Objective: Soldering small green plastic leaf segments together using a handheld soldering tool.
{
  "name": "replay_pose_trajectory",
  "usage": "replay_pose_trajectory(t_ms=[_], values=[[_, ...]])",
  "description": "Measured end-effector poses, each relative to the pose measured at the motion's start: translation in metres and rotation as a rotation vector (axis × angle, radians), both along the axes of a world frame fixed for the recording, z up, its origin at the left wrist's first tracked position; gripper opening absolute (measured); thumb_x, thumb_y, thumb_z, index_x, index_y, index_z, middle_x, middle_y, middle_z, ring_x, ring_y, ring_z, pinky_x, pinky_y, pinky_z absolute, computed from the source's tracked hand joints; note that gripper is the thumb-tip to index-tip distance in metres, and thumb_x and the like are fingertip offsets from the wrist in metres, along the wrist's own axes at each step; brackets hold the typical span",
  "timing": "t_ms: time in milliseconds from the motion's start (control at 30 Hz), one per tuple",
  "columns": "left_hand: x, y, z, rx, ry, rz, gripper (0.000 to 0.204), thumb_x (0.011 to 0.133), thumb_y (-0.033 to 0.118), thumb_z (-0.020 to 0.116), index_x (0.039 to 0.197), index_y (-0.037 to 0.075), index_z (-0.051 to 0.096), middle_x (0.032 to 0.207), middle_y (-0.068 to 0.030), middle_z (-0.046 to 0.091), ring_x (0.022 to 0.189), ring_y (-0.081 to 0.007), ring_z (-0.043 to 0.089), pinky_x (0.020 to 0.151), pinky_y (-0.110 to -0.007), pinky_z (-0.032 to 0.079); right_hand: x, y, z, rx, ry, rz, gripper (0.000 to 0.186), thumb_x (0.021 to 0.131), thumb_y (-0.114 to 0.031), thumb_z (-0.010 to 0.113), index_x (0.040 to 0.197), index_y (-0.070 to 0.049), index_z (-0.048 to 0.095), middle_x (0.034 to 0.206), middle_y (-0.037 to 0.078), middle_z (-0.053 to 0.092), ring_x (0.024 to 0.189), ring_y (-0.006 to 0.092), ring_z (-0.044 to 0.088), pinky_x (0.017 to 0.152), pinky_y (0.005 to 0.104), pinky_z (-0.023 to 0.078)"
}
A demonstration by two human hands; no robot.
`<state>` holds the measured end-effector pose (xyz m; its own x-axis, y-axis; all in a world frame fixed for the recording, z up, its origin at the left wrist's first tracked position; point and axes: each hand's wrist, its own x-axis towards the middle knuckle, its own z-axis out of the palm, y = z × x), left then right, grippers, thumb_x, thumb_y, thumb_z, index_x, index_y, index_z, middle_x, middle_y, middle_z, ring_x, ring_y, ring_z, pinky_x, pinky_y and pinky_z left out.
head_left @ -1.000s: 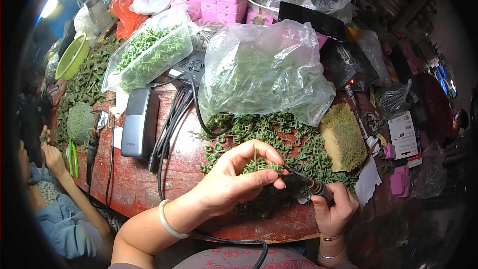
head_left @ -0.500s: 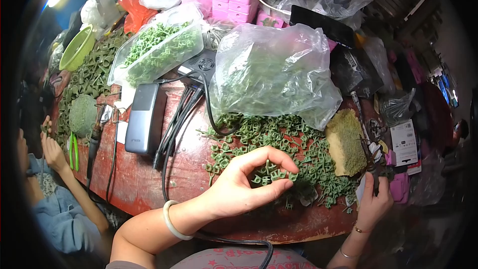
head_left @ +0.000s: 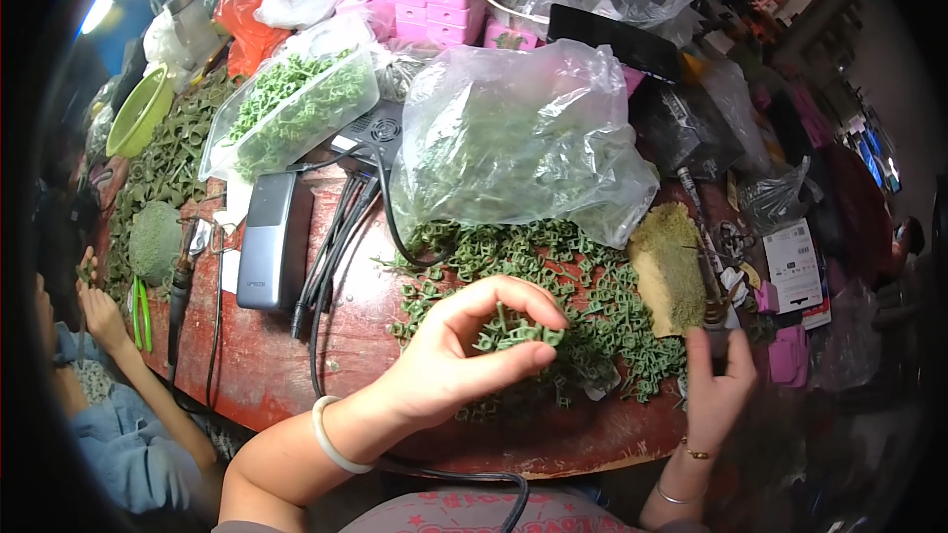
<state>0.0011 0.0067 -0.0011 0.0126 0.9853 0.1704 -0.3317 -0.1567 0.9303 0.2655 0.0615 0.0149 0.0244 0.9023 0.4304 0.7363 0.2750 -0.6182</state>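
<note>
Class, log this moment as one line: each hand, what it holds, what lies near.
Left hand: holding green pieces | Right hand: holding dark-handled tool | Near: tan block, clear bag

My right hand [head_left: 719, 380]: swung from nearer the lower centre out to the frame's lower right, beside the tan-and-green block [head_left: 664, 271].
Soldering-iron-shaped tool [head_left: 715, 317]: carried along, its tip now away from the green pieces [head_left: 509, 334] in my left hand [head_left: 444, 360].

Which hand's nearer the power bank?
Left. The left hand is to the right of the power bank and closer to the person; the right hand is much farther right, past the green pile.
</note>
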Motion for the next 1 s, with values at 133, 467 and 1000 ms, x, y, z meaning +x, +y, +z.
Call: replay_pose_trajectory(t_ms=[133,467,1000], values=[[-0.003,-0.005,0.009,-0.253,-0.550,-0.362,0.028,0.086,0.006,0.068,0.111,0.002,0.055,0.105,-0.0126,0.060,0.089,-0.0170,0.059,0.075,-0.030,0.052,-0.039,-0.005,-0.001,-0.269,0.250,0.202,0.023,0.075,-0.004,0.079,0.083,-0.002,0.058,0.070,0.000,0.058,0.064,0.0039,0.052,0.051,0.0212,0.043],[-0.007,-0.005,0.006,-0.007,-0.106,-0.636,0.019,0.081,0.003,0.074,0.099,0.001,0.066,0.094,-0.0062,0.066,0.087,-0.0128,0.060,0.081,-0.027,0.047,-0.078,0.006,-0.004,-0.229,-0.045,0.542,0.022,0.077,-0.007,0.075,0.089,-0.003,0.057,0.069,0.007,0.062,0.059,0.0204,0.065,0.047,0.0325,0.047],[0.005,-0.002,0.003,-0.040,0.160,-0.050,0.035,0.080,0.002,0.075,0.112,0.002,0.062,0.099,-0.0031,0.061,0.094,-0.0106,0.056,0.089,-0.029,0.045,-0.079,-0.007,0.020,-0.573,0.663,0.608,0.025,0.085,0.004,0.067,0.077,-0.007,0.046,0.090,0.004,0.065,0.062,-0.0014,0.047,0.055,0.0164,0.037]])
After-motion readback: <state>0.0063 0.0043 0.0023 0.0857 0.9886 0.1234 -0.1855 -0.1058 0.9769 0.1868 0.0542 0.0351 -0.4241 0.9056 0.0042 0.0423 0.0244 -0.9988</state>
